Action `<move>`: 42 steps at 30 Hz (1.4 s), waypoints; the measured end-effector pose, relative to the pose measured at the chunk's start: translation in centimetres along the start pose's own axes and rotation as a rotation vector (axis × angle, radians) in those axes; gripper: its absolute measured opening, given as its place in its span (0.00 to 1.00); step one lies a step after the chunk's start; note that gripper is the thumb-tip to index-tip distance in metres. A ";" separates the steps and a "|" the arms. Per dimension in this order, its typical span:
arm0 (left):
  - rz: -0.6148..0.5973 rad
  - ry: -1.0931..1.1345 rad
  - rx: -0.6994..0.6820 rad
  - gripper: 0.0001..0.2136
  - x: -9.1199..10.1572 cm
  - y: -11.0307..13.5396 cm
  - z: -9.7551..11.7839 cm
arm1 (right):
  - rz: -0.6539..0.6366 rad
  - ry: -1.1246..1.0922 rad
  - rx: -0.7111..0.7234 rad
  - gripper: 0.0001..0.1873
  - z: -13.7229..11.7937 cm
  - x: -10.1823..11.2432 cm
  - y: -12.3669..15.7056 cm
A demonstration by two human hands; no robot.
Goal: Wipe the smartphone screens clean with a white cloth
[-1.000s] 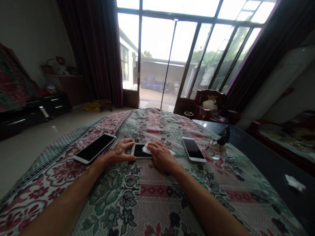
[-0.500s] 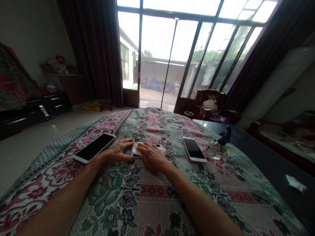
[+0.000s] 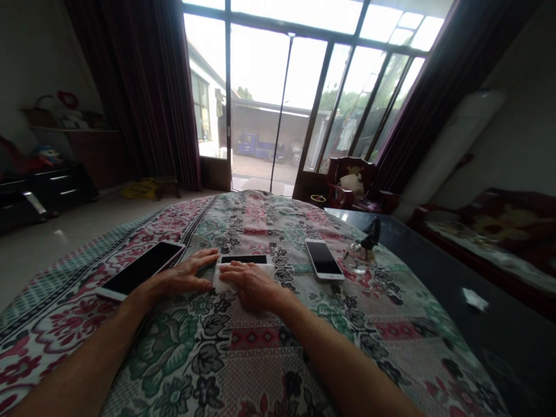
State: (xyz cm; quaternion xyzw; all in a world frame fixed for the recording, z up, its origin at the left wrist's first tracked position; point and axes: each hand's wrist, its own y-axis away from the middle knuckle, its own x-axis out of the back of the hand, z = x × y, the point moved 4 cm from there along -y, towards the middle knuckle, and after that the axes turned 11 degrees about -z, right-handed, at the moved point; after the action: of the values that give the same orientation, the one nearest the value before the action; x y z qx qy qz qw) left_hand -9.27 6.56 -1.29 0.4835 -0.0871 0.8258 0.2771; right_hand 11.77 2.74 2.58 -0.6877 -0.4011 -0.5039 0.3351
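Note:
A white smartphone [image 3: 243,259] lies face up on the floral bedspread [image 3: 243,353], with its upper screen showing. A white wipe [image 3: 243,279] covers its lower part, and my right hand [image 3: 249,285] presses flat on that wipe. My left hand [image 3: 182,275] rests with spread fingers against the phone's left end and the wipe. Farther left lies a larger black-screened phone [image 3: 141,269], close to my left hand. To the right, a second white smartphone [image 3: 324,260] lies apart from both hands.
A glass ornament with a black bird [image 3: 362,255] stands beside the right phone. A dark glass-topped table [image 3: 434,289] with a crumpled white tissue [image 3: 475,299] lies right of the bedspread. Beyond are a tiled floor [image 3: 52,255], a sofa and glass doors.
My right hand and the wipe have slid left over the middle phone, and the wipe now lies along its lower part. The whole scene has shifted left in view.

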 end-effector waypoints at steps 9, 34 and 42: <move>0.008 -0.009 0.036 0.41 0.1 0.0 0.4 | 0.097 -0.005 -0.023 0.21 -0.3 -0.8 0.7; 0.049 0.093 0.168 0.36 0.9 1.6 4.9 | 0.044 -0.041 -0.054 0.20 -2.5 -0.8 0.7; -0.044 -0.052 0.212 0.40 1.4 1.6 3.7 | 0.316 -0.236 -0.017 0.29 -0.3 4.8 5.3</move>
State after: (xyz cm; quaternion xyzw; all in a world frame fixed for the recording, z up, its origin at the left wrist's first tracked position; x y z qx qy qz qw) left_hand -7.93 4.24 2.01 0.5333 0.0042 0.8112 0.2398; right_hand 17.15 1.14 6.94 -0.7994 -0.3202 -0.3642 0.3547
